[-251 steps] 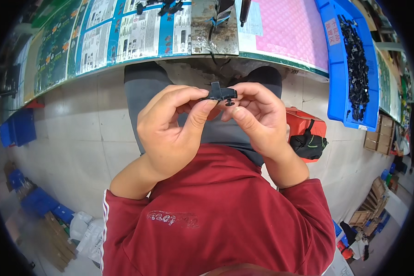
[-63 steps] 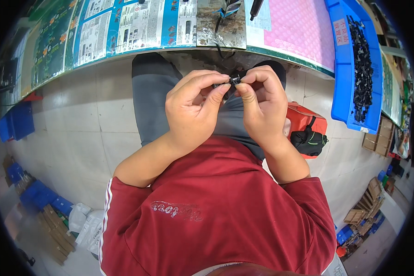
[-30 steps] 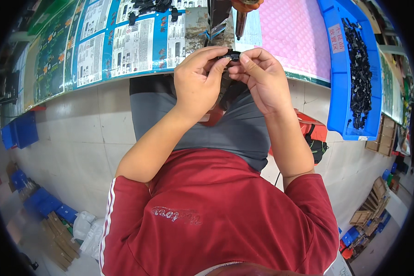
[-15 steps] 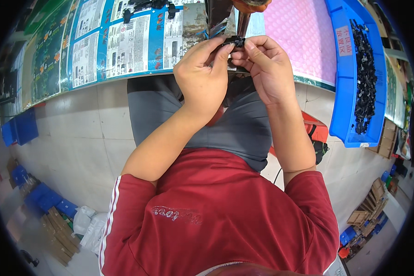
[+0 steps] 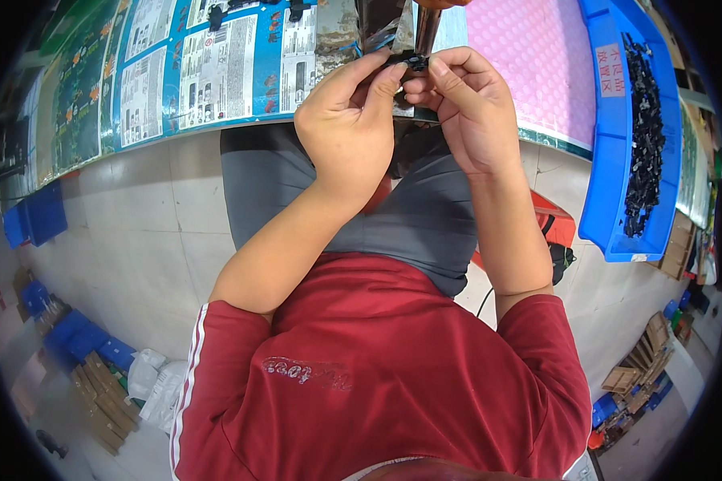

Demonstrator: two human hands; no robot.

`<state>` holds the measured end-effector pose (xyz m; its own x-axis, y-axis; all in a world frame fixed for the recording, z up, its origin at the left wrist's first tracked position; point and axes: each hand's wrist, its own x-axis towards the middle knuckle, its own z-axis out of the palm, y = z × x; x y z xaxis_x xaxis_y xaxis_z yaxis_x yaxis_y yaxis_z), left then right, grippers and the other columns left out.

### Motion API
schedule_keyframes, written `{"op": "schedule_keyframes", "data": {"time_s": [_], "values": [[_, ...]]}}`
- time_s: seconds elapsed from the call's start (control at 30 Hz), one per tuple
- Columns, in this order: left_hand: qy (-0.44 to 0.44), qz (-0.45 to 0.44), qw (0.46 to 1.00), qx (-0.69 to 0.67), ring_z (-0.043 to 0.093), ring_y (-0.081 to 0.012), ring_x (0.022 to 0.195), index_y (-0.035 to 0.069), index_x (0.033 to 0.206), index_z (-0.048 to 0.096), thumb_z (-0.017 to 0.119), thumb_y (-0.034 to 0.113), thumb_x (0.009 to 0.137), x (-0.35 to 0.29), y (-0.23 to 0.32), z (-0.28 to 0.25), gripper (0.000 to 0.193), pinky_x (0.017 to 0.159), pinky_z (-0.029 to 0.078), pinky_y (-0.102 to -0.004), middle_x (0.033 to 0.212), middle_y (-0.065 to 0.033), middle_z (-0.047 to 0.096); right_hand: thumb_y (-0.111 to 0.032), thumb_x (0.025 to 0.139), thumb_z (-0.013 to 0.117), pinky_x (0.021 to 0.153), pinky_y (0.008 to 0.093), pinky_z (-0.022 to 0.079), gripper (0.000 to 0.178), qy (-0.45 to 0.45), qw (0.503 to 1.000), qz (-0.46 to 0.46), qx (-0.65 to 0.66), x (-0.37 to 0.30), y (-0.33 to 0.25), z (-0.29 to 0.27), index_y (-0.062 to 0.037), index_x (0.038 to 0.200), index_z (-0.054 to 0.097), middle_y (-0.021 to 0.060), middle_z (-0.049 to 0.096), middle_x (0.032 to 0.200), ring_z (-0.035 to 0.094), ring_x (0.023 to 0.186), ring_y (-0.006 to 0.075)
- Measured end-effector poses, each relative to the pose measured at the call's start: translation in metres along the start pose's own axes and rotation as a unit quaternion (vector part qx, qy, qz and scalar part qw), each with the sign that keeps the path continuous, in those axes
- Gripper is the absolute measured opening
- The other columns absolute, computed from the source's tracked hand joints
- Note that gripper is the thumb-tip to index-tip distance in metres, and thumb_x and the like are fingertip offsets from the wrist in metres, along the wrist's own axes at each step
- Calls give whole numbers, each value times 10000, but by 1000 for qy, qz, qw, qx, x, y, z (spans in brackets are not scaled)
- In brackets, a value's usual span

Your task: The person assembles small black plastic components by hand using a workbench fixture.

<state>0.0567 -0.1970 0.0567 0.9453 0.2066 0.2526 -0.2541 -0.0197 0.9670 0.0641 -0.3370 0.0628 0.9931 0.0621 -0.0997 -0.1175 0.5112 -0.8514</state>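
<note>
Between my two hands is a small black plastic part (image 5: pixel 411 61), held at the table's near edge. My left hand (image 5: pixel 351 120) pinches its left end between thumb and forefinger. On the other end, the thumb and fingers of my right hand (image 5: pixel 475 108) are closed. The fingers cover much of the part, so its exact kind does not show. Just beyond it stands the metal post (image 5: pixel 427 32) of a bench machine, its top cut off by the picture's edge.
Several black parts (image 5: pixel 217 18) lie on the printed table cover (image 5: pixel 217 80) at the far left. A pink bubble-wrap sheet (image 5: pixel 529 72) covers the table's right side. Next to it, a blue bin (image 5: pixel 606 184) holds a heap of black pieces (image 5: pixel 643 144). A red stool (image 5: pixel 555 220) stands below.
Both hands have shifted slightly up in the picture with the black part, nearer the machine's post. The view has tilted a little, and the grip looks the same.
</note>
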Motion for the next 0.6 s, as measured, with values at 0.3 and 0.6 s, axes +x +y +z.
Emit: {"op": "schedule_keyframes", "data": {"time_s": [0.3,0.6], "values": [[-1,0,1000,-2,692,-154,847,-118,1084,667,699,-27,887,1,-1,0,220,779,560,-249,936,-144,721,-84,963,622,760,303,579,111,-15,1000,-2,11,1,0,-4,11,1019,602,119,690,893,700,800,186],[5,0,1000,-16,697,-160,845,-116,1078,667,698,-27,887,1,0,2,213,774,567,-255,925,-150,721,-94,965,622,761,306,580,116,-13,1000,-8,9,2,1,-3,7,1019,602,119,691,897,700,800,185]]}}
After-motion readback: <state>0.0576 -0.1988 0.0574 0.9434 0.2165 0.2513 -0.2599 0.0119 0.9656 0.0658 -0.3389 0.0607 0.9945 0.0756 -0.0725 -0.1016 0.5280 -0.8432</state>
